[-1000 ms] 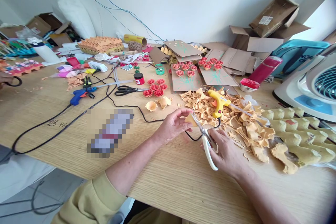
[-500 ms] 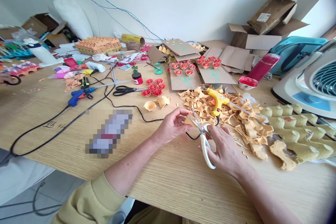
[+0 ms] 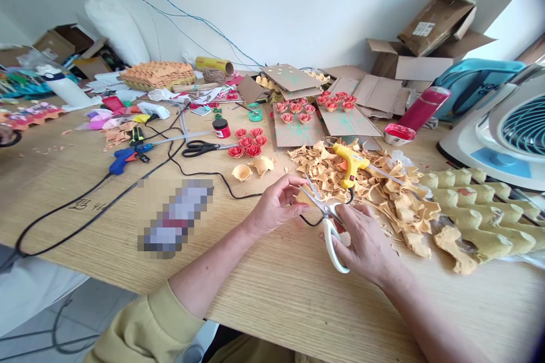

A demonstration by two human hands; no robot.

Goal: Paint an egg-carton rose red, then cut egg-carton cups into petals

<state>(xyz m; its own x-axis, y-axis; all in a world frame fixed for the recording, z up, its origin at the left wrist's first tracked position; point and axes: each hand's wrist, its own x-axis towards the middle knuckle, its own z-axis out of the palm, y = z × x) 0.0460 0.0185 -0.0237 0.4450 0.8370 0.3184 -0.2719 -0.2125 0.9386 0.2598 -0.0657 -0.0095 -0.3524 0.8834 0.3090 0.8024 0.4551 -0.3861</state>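
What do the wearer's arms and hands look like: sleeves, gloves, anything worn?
Both hands are bare: no gloves on the left hand or the right hand. The left arm has a mustard-yellow fabric sleeve bunched up near the elbow. The right forearm is uncovered as far as the frame shows. No watch or bracelet shows at either wrist.

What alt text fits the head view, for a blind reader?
The right hand holds open white-handled scissors against a small cardboard piece pinched in the left hand, above a wooden table. Behind them lie cardboard scraps and a yellow glue gun.
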